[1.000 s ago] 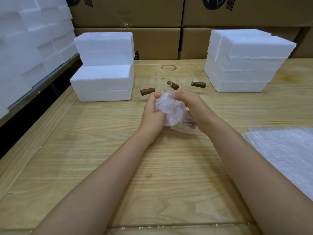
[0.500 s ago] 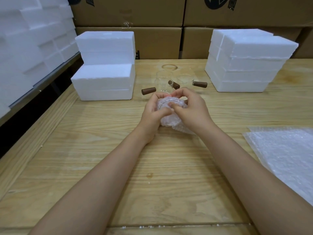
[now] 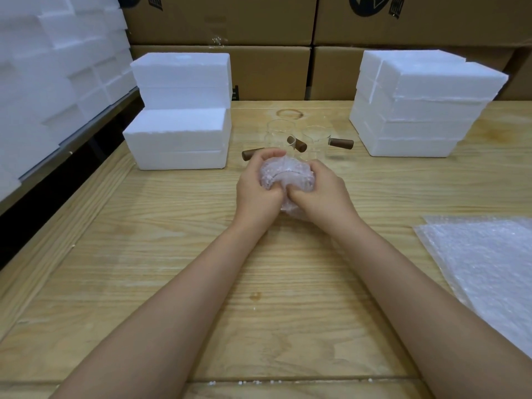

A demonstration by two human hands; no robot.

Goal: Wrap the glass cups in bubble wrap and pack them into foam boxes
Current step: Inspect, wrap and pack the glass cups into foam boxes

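Both the left hand (image 3: 259, 191) and right hand (image 3: 322, 194) have their fingers curled tight round the bubble-wrapped cup (image 3: 285, 175), mid-table (image 3: 288, 283). Bare glass cups (image 3: 280, 133) sit just at its 12 o'clock, foam boxes (image 3: 178, 133) at 10 and 2, and spare bubble wrap sheets (image 3: 483, 263) at 4.

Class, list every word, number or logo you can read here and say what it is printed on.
Nothing is readable.
Left carton: dark print, cut off by the frame, unreadable.
Right carton: dark logo, cut off, unreadable.
Lower carton: small dark mark, too small to read.
Foam boxes, bubble wrap: blank.
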